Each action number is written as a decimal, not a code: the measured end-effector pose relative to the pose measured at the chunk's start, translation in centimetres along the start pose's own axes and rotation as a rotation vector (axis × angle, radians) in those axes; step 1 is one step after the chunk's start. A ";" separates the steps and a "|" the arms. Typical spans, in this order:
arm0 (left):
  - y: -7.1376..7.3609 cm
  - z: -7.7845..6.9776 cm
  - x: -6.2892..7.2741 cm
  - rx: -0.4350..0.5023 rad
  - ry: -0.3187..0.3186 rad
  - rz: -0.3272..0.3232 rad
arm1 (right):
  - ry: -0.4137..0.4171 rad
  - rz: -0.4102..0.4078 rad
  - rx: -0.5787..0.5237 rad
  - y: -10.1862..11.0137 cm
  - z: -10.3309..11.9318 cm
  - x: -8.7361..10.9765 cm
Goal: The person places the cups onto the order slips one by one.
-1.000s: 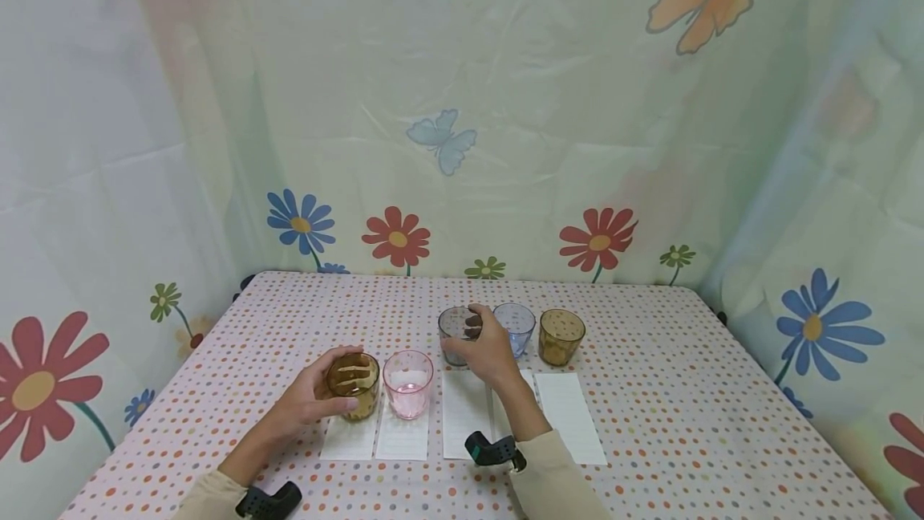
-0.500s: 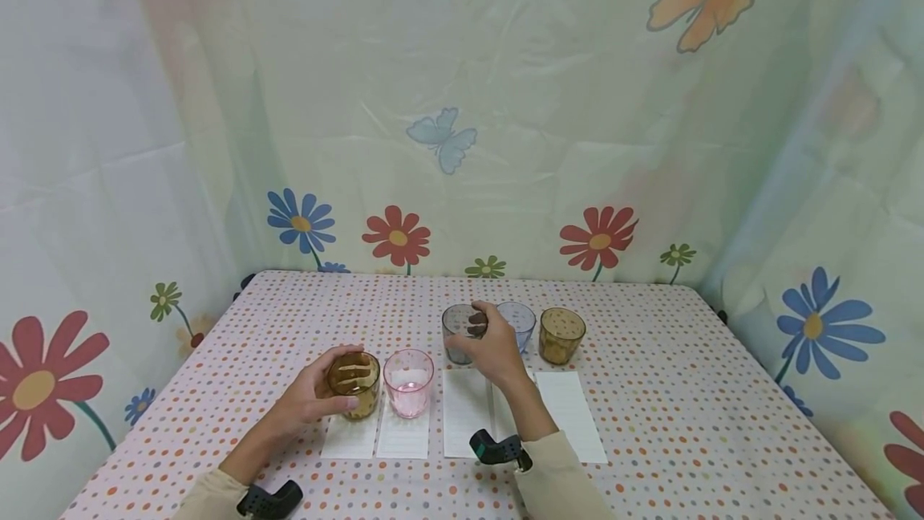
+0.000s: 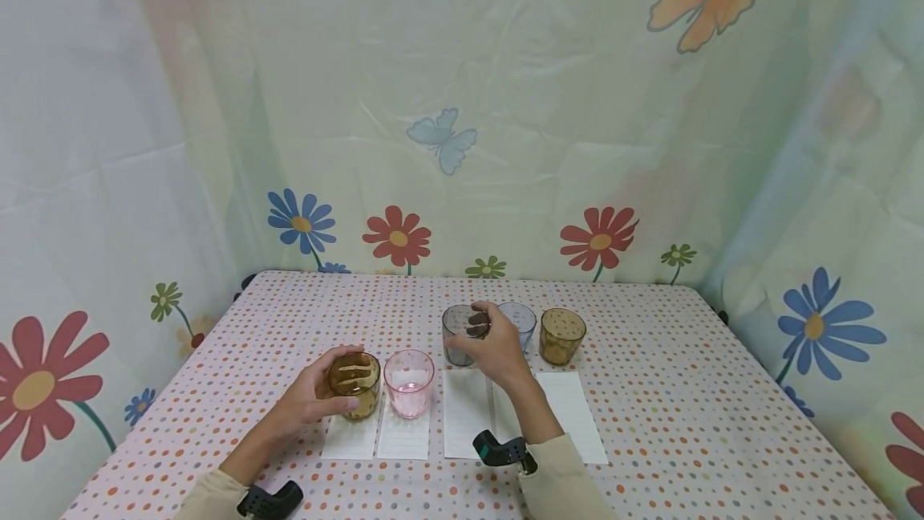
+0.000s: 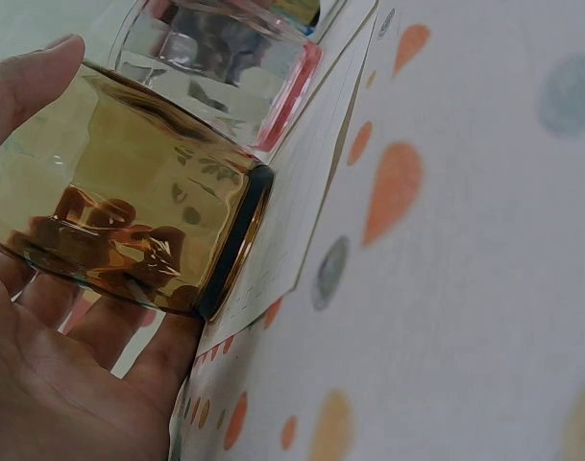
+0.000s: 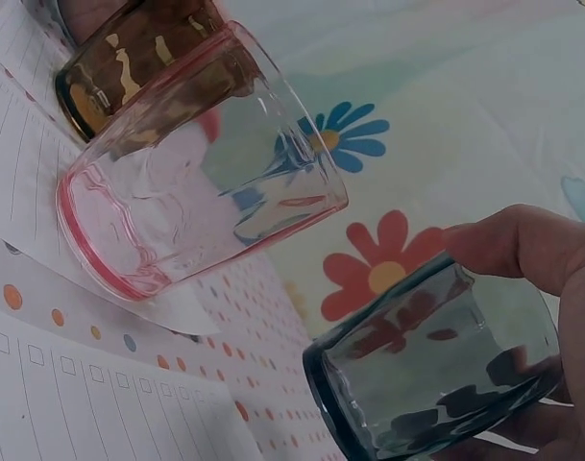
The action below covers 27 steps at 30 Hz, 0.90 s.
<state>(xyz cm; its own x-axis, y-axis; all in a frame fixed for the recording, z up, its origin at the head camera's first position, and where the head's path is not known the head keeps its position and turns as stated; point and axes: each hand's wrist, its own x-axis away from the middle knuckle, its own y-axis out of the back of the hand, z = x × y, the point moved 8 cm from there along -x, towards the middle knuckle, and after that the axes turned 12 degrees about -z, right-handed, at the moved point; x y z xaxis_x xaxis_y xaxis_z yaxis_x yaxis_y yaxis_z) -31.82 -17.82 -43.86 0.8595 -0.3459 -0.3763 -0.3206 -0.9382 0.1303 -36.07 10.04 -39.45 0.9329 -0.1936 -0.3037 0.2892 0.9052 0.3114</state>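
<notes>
In the head view my left hand (image 3: 306,398) grips an amber glass (image 3: 364,404) on the leftmost paper sheet, thumb on the near side and fingers round the far side. A clear pink glass (image 3: 409,393) stands upright just to its right, apart from that hand. My right hand (image 3: 500,351) holds a grey-blue glass (image 3: 455,335) just behind the middle sheet; the same tinted glass (image 5: 426,365) lies between thumb and fingers in the right wrist view. Partly hidden behind the right hand is a pale blue glass (image 3: 523,323). Another amber glass (image 3: 562,341) stands at the row's right end.
White lined sheets lie in a row in front of the glasses, among them a left one (image 3: 350,441) and a right one (image 3: 573,424). Beneath them is a dotted tablecloth (image 3: 671,424). A printed curtain (image 3: 505,143) hangs behind the table and at both sides.
My right hand and the grey-blue glass have shifted slightly to the right over the last second. The left hand and its amber glass stay in place.
</notes>
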 end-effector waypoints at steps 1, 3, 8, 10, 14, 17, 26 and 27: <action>0.0 0.0 0.0 -0.001 0.001 -0.001 | 0.001 -0.001 0.002 0.0 0.0 0.0; 0.0 0.0 0.0 0.002 0.000 0.000 | 0.004 0.000 0.003 0.2 -0.1 0.1; -0.1 -0.1 0.0 0.017 -0.008 0.009 | 0.005 0.008 0.002 0.7 -0.2 0.2; -0.1 -0.2 0.0 0.017 -0.007 0.009 | 0.002 0.010 0.003 0.9 -0.2 0.3; -0.1 -0.1 0.0 0.010 -0.001 0.005 | 0.010 0.028 -0.001 1.0 -0.2 0.4; 0.0 0.0 0.0 0.003 0.000 0.003 | 0.019 0.062 0.006 0.9 -0.1 0.5; 0.0 0.0 0.0 0.015 -0.010 0.005 | 0.038 0.145 0.013 0.8 -0.1 0.8; 0.0 0.1 0.0 0.013 -0.009 0.004 | 0.041 0.152 0.010 0.7 -0.1 0.8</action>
<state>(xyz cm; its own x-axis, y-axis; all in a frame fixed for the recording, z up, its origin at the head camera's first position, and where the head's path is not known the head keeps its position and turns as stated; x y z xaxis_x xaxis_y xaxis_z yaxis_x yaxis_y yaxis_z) -31.85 -17.82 -43.90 0.8548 -0.3493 -0.3837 -0.3292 -0.9367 0.1195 -35.15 10.60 -39.58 0.9565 -0.0386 -0.2891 0.1476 0.9189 0.3659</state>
